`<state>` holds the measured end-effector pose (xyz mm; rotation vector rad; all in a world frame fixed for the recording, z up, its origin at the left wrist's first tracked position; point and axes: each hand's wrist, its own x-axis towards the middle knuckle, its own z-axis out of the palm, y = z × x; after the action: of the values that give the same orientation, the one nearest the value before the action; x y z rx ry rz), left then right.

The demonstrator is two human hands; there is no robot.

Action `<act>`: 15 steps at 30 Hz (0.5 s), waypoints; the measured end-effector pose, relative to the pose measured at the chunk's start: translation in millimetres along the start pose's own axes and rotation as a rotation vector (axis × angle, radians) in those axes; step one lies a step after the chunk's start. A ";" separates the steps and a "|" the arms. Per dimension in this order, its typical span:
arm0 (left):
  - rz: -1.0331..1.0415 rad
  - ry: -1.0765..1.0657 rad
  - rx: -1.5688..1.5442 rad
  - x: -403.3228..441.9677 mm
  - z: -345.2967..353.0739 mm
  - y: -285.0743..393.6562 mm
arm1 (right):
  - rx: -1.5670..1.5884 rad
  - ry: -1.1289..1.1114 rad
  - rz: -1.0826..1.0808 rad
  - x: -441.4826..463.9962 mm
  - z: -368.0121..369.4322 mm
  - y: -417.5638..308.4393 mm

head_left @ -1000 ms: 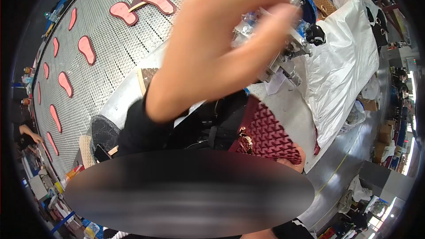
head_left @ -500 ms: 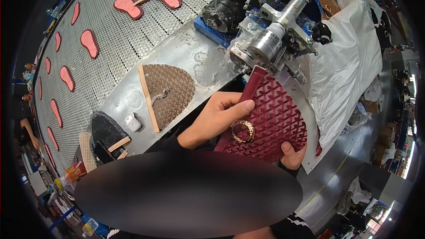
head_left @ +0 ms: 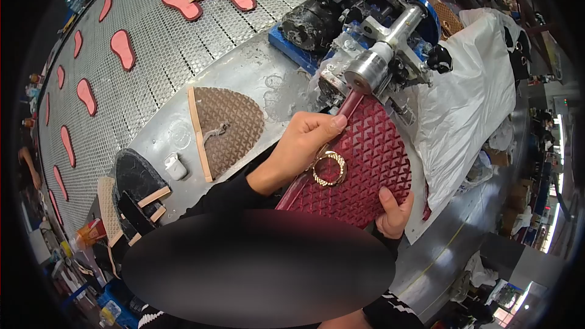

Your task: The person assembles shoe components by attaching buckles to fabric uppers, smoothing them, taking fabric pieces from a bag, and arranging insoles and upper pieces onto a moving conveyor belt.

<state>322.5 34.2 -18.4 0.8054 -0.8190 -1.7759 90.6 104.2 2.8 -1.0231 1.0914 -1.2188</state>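
A dark red, woven-patterned piece with a round gold ring ornament lies between my hands. My left hand pinches its smooth straight edge strip, thumb on top. My right hand grips the curved edge at the lower right, its thumb on top and the other fingers mostly hidden beneath. The far end of the strip sits at the metal roller of a machine, just under its rim. Whether it is clamped there I cannot tell.
A brown patterned piece, a white earphone case and black pieces lie on the metal table. Pink soles rest on the mesh conveyor. White sheeting hangs right. A co-worker's hand shows far left.
My left hand, raised and blurred across the view a second ago, came down onto the red piece's strip. Since then the strip's far end has moved up under the roller.
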 end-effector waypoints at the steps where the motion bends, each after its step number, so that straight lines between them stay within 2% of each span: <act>1: 0.017 0.019 -0.002 -0.2 -0.9 2.5 | 0.011 -0.012 0.007 3.0 0.4 1.4; 2: 0.035 0.042 -0.026 -0.9 0.1 8.4 | 0.012 0.032 0.030 6.7 5.1 1.3; 7: 0.074 0.146 -0.201 -4.6 -11.4 26.7 | 0.031 -0.050 0.037 35.6 28.4 -6.7; 11: 0.071 0.117 -0.321 -15.1 -29.9 32.7 | 0.019 -0.081 0.020 59.6 57.8 -14.2; 15: 0.099 0.130 -0.263 -29.2 -56.4 13.8 | -0.043 -0.184 0.067 76.8 64.1 -9.4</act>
<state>384.1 48.2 -33.7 0.6855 -0.5176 -1.6817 154.1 27.8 18.1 -1.0999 1.0030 -1.0299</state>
